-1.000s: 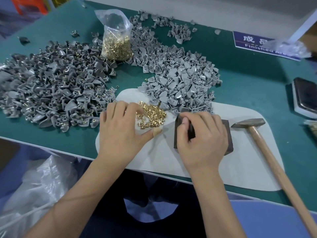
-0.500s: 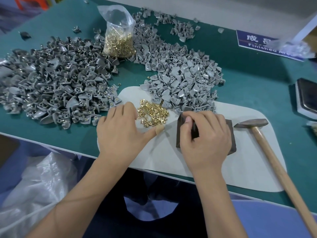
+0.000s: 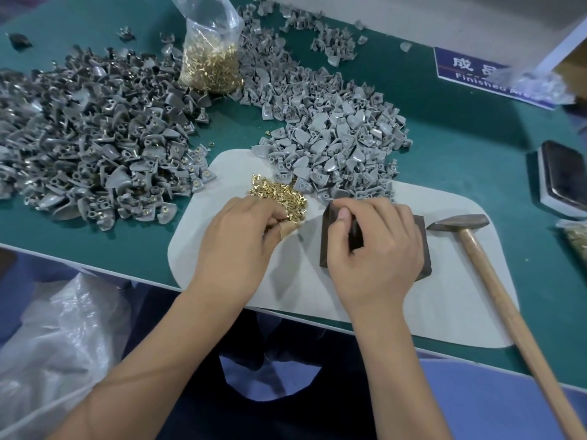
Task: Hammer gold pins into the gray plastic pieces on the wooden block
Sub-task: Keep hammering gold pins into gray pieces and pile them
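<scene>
I am curling my left hand into the loose gold pins just left of the wooden block; whether one is pinched, I cannot tell. My right hand is pinching a gray piece on the block. Risk: piece slipping, pins scattering.

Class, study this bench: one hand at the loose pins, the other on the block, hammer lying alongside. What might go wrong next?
1. The right hand covers the block; a hammer blow could strike the fingers.
2. The left hand is picking at the loose pins, which could scatter.
3. The gray pieces crowd the mat and could slide into the work.
</scene>
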`<state>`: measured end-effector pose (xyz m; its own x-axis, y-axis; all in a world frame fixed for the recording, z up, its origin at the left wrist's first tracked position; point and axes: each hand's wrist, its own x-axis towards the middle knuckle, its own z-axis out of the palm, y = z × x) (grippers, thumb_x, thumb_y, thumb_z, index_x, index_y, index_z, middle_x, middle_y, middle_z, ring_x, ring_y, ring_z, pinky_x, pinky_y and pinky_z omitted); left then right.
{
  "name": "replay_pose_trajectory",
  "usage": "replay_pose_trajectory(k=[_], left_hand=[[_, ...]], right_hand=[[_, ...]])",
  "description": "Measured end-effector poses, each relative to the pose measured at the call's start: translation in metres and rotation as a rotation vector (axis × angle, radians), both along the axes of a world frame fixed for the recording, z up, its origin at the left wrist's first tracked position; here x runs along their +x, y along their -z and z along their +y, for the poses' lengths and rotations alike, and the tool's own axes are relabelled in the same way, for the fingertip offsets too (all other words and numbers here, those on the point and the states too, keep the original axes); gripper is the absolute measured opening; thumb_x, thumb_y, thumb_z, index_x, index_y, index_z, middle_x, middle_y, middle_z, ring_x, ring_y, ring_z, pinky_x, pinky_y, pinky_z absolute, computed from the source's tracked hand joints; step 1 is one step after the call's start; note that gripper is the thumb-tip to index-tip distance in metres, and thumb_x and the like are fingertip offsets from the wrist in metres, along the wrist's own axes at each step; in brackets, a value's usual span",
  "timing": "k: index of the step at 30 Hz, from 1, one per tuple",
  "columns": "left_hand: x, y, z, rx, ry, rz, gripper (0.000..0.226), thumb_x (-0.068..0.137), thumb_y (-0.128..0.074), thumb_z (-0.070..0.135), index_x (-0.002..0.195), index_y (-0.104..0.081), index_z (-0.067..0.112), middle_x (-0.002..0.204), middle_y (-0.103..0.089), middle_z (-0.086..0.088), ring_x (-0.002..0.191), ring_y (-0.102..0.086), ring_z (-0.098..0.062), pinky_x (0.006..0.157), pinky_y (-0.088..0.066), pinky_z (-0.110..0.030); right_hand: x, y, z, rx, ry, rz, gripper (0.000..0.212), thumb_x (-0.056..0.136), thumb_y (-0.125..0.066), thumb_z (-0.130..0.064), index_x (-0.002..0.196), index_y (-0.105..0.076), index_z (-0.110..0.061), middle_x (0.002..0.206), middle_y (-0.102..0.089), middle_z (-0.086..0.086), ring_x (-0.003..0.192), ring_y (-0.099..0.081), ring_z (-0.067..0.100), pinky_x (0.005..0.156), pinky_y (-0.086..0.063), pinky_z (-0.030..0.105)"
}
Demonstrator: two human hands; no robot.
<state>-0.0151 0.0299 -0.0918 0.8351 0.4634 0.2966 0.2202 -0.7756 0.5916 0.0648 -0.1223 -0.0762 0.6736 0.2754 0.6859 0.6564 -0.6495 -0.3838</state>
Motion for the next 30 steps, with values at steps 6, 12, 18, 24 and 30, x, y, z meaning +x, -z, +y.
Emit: replay_pose_trajectory(k=[6,12,18,24,30], left_hand=[[-0.002,0.000,0.000,-0.041,0.013,-0.041,0.006,0.093,-0.069,0.031,0.094,-0.070,0.024,0.088,-0.063,0.013,0.086,-0.052,-0.014,0.073,-0.041,-0.028],[-0.002,-0.002,0.004,-0.260,0.033,-0.073,0.011,0.094,-0.070,0.019,0.099,-0.073,0.028,0.089,-0.065,0.020,0.083,-0.057,-0.002,0.075,-0.050,-0.021],[-0.003,-0.005,-0.001,-0.188,0.066,-0.021,0.022,0.089,-0.066,0.038,0.106,-0.068,0.024,0.099,-0.055,0.012,0.097,-0.053,-0.008,0.088,-0.050,-0.031],[-0.010,-0.007,-0.007,0.152,-0.189,0.049,0.035,0.082,-0.066,0.062,0.090,-0.059,0.028,0.084,-0.055,0.010,0.087,-0.053,-0.022,0.077,-0.034,-0.038],[-0.006,-0.003,-0.001,-0.074,-0.080,-0.027,0.029,0.083,-0.075,0.049,0.072,-0.058,0.028,0.069,-0.050,0.013,0.074,-0.047,-0.014,0.063,-0.042,-0.035]], right_hand=[[0.000,-0.001,0.000,0.000,-0.002,0.000,0.018,0.092,-0.060,-0.019,0.096,-0.077,-0.023,0.091,-0.070,-0.006,0.086,-0.059,0.024,0.070,-0.047,0.042],[0.000,0.000,0.000,-0.005,0.005,-0.001,0.018,0.092,-0.060,-0.020,0.096,-0.077,-0.024,0.092,-0.069,-0.007,0.086,-0.060,0.024,0.070,-0.046,0.040],[-0.001,-0.001,-0.001,-0.004,-0.006,0.003,0.019,0.092,-0.059,-0.020,0.096,-0.077,-0.023,0.092,-0.069,-0.007,0.086,-0.059,0.023,0.069,-0.046,0.040],[-0.001,-0.002,-0.001,0.002,-0.012,0.010,0.019,0.092,-0.060,-0.019,0.095,-0.078,-0.022,0.092,-0.070,-0.006,0.086,-0.060,0.024,0.069,-0.047,0.042],[-0.002,-0.003,0.000,-0.006,-0.015,0.015,0.018,0.092,-0.060,-0.018,0.095,-0.078,-0.021,0.091,-0.070,-0.004,0.085,-0.060,0.025,0.069,-0.047,0.043]])
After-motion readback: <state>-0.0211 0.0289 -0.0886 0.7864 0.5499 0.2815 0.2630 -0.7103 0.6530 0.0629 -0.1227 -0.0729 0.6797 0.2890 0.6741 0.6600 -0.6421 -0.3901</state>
